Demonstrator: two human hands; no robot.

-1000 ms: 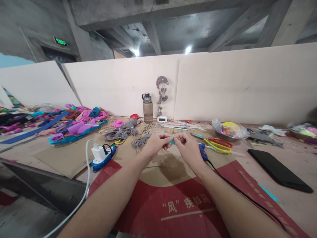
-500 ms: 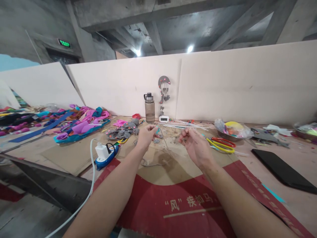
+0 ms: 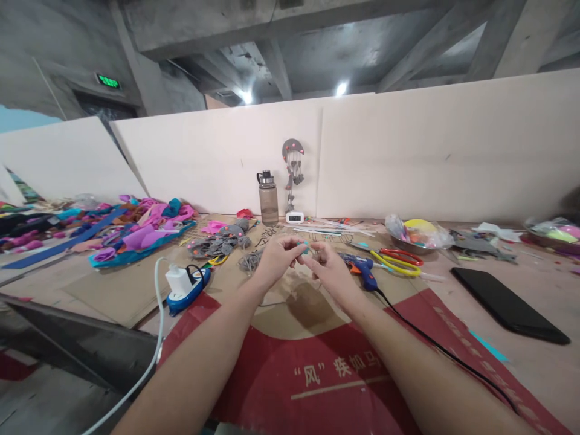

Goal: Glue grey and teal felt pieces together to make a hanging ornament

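My left hand (image 3: 278,261) pinches a small teal piece (image 3: 306,246) above the cardboard. My right hand (image 3: 331,267) is closed right beside it, its fingertips meeting the left fingers; what they hold is too small and hidden to make out. Below the hands, part of a grey cord (image 3: 275,304) lies on the cardboard (image 3: 294,329). A blue glue gun (image 3: 368,275) with a black cable lies just right of my right hand. To the left of my hands sit a bundle of grey cord (image 3: 251,261) and a heap of grey felt pieces (image 3: 222,241) with pink dots.
Yellow-handled scissors (image 3: 401,266) and red-handled scissors (image 3: 405,256) lie at right, near a bowl (image 3: 423,243) and a black phone (image 3: 507,305). A blue power strip (image 3: 189,295) stands left. A water bottle (image 3: 268,202), small clock (image 3: 294,217) and hanging moon ornament (image 3: 292,148) are behind.
My hands, apart before, have come together around the teal piece, the right one moving left. The glue gun, hidden earlier, now shows. The view has shifted slightly right.
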